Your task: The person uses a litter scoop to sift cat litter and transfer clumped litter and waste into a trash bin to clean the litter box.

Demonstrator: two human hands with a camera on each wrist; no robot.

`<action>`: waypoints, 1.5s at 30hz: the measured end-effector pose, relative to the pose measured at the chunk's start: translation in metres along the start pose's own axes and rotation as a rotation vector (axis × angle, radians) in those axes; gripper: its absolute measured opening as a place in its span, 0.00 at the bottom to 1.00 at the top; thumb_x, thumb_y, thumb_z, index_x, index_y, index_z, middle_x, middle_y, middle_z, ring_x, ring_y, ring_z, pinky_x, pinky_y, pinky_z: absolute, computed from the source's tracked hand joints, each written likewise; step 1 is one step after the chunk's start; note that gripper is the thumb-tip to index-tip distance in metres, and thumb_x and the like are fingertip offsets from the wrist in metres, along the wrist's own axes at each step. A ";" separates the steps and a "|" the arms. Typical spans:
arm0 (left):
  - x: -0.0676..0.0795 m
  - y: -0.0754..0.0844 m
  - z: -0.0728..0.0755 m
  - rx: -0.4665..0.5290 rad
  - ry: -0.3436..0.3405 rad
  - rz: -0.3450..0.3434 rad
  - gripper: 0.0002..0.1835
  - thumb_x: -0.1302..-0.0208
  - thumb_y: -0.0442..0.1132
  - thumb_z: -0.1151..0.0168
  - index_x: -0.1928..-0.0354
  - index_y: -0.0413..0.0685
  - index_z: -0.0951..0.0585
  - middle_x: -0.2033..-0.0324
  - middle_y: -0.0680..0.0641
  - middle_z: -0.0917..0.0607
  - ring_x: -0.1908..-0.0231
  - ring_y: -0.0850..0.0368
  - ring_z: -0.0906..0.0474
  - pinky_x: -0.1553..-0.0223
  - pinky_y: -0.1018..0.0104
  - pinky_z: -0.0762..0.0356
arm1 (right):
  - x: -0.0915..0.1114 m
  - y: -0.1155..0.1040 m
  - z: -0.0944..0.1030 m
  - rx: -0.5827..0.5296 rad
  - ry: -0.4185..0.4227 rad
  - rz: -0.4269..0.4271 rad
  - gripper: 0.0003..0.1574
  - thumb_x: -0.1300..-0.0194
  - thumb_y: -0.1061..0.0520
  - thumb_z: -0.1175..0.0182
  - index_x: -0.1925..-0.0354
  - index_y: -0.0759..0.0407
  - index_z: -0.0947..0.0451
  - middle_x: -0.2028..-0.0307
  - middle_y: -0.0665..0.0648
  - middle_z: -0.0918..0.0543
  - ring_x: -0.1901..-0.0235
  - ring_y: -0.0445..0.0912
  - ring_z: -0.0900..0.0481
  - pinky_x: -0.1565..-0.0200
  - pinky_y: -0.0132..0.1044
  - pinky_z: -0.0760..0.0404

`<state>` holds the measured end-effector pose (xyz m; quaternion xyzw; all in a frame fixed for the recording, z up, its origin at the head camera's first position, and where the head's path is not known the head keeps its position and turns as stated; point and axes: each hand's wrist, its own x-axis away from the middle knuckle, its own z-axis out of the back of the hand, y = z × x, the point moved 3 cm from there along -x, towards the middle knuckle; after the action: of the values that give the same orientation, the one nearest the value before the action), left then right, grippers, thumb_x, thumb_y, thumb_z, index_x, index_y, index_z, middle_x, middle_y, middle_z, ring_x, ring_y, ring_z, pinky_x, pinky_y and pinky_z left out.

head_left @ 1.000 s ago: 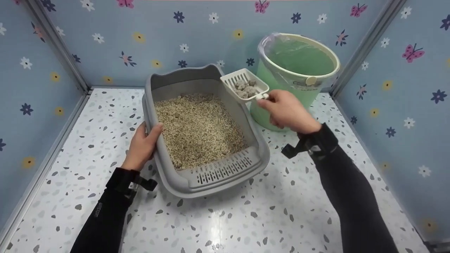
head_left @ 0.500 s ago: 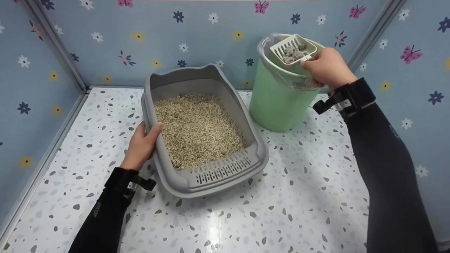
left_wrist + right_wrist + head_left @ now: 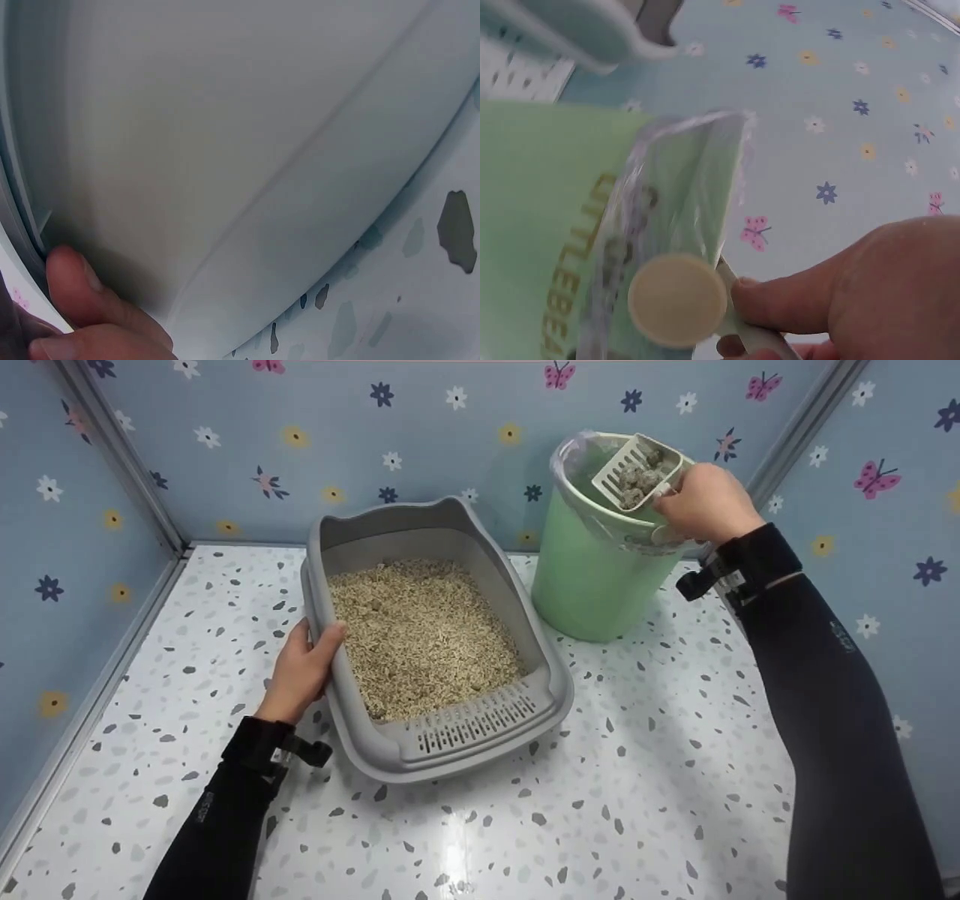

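Observation:
A slotted white litter scoop (image 3: 616,472) is held by its handle in my right hand (image 3: 711,504), over the mouth of a green trash bin (image 3: 589,577). Several grey litter clumps (image 3: 637,480) lie in the scoop, which is tilted. My left hand (image 3: 304,671) grips the left rim of a grey litter box (image 3: 371,750), thumb over the edge and fingers under it. Tan granular litter (image 3: 427,637) covers the box floor. In the left wrist view, fingers (image 3: 112,315) curl beneath the rim. The right wrist view shows my thumb (image 3: 780,300) on the scoop handle (image 3: 754,334).
A clear plastic liner (image 3: 667,195) is folded over the bin's rim, with a round cream tab (image 3: 677,300) at the front. Blue patterned walls (image 3: 435,442) stand behind and at both sides. The speckled white floor (image 3: 525,825) extends in front of the box.
My right hand has carried the scoop of clumps right and up, from beside the litter box to over the bin; the scoop now tilts more. My left hand stays on the rim.

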<state>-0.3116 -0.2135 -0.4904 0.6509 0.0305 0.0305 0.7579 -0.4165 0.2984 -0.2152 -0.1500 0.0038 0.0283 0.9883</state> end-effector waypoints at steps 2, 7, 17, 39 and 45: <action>0.000 -0.001 0.000 -0.001 0.000 0.003 0.38 0.19 0.68 0.39 0.26 0.46 0.31 0.78 0.53 0.29 0.88 0.64 0.38 0.88 0.68 0.37 | 0.000 -0.001 0.001 0.087 0.027 0.037 0.18 0.19 0.52 0.38 0.66 0.60 0.26 0.70 0.57 0.23 0.70 0.54 0.24 0.63 0.49 0.21; 0.001 0.000 0.001 0.001 0.004 0.009 0.39 0.20 0.68 0.39 0.26 0.46 0.31 0.75 0.52 0.27 0.87 0.64 0.36 0.87 0.69 0.35 | 0.001 0.002 -0.001 0.259 0.063 0.081 0.22 0.31 0.54 0.28 0.55 0.69 0.25 0.57 0.72 0.20 0.59 0.69 0.21 0.53 0.71 0.16; 0.006 0.003 0.004 -0.017 0.011 0.016 0.42 0.21 0.71 0.38 0.25 0.46 0.31 0.71 0.49 0.26 0.84 0.64 0.33 0.85 0.68 0.32 | 0.003 0.003 -0.008 0.648 0.126 0.198 0.52 0.32 0.35 0.20 0.46 0.80 0.31 0.58 0.72 0.28 0.70 0.64 0.24 0.73 0.62 0.17; 0.006 0.004 0.006 -0.008 0.010 0.006 0.45 0.23 0.73 0.38 0.24 0.46 0.32 0.69 0.48 0.24 0.83 0.64 0.31 0.84 0.69 0.30 | 0.068 -0.103 -0.041 0.344 0.455 0.559 0.10 0.16 0.62 0.43 0.56 0.71 0.24 0.63 0.64 0.23 0.77 0.51 0.32 0.79 0.49 0.26; 0.005 0.005 0.001 -0.012 0.005 0.015 0.45 0.25 0.75 0.38 0.26 0.47 0.32 0.70 0.48 0.25 0.83 0.64 0.33 0.84 0.69 0.32 | 0.059 -0.150 -0.097 0.430 0.239 0.628 0.10 0.18 0.61 0.38 0.50 0.69 0.18 0.58 0.64 0.18 0.74 0.50 0.26 0.74 0.48 0.17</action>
<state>-0.3062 -0.2130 -0.4858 0.6465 0.0276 0.0380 0.7615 -0.3485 0.1294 -0.2647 0.0664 0.1702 0.3100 0.9330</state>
